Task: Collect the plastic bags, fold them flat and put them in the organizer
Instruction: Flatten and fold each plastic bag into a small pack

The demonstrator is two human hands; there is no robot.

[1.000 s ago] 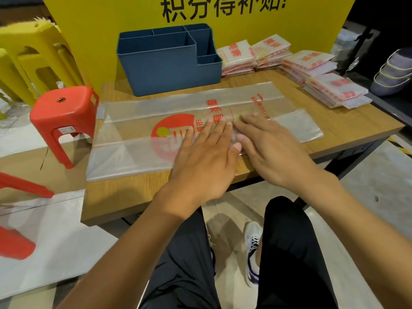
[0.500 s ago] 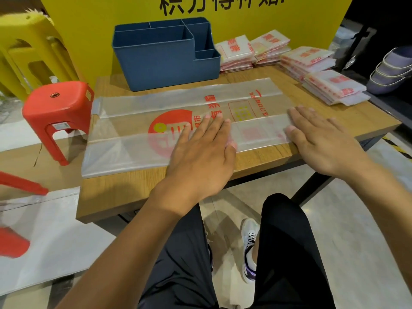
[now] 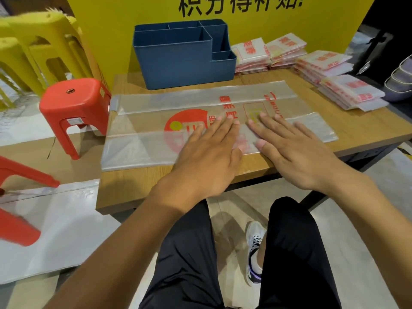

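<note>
A clear plastic bag [image 3: 156, 121] with red print lies spread lengthwise across the wooden table [image 3: 138, 186], its near long edge folded inward. My left hand [image 3: 209, 157] presses flat on the bag's middle, fingers straight. My right hand [image 3: 289, 152] lies flat beside it on the bag, fingers straight and spread. The blue organizer [image 3: 180, 61] with several compartments stands at the table's back, just behind the bag; no bags show in the compartments I can see.
Stacks of folded bags [image 3: 252, 54] and further folded stacks [image 3: 350, 92] sit at the back right. A red stool [image 3: 73, 110] stands left of the table, yellow stools [image 3: 38, 47] behind it. A yellow board [image 3: 245, 23] rises behind the table. My legs are below the table edge.
My right hand slid out to the bag's right end half a second ago and has now come back to the middle beside my left hand. The left hand stayed put.
</note>
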